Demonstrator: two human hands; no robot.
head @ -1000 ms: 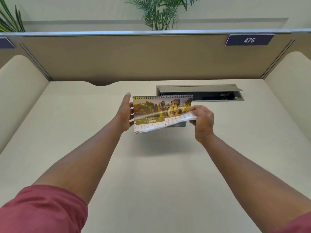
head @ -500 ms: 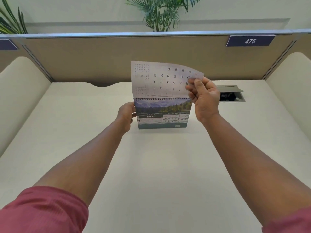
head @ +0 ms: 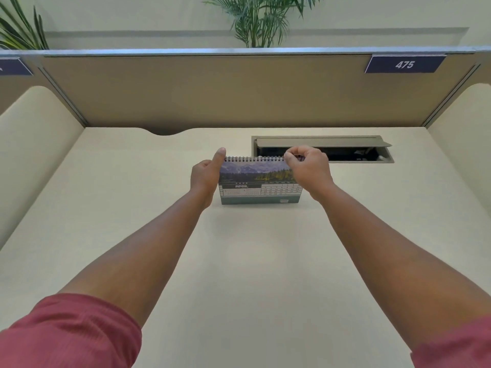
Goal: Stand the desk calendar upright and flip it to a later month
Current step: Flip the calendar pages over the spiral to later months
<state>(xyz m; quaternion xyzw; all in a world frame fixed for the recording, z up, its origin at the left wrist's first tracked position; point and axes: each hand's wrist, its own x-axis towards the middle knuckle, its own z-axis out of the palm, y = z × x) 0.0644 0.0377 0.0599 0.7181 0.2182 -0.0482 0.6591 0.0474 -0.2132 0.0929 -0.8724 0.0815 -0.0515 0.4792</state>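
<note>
Gone over the back since half a second ago: raised leaf, right hand [head: 309, 170] dropped with it to the spiral binding [head: 255, 158]. Desk calendar [head: 260, 181]: stands upright mid-desk [head: 132, 208], April face toward wearer, long axis left to right, just before cable hatch [head: 318, 142]. Left hand [head: 206, 175]: grips left edge, thumb up along corner. Right hand: pinches top right corner at coil, fingers curled. Flanks evenly, neither hand nearer. Judged near done; calls for release outward.

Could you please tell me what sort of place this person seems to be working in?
Probably an office or library cubicle: a pale desk walled by a tan partition, a numbered plate reading 475 on it, and a flip-lid cable box sunk into the desktop behind the desk calendar.
</note>
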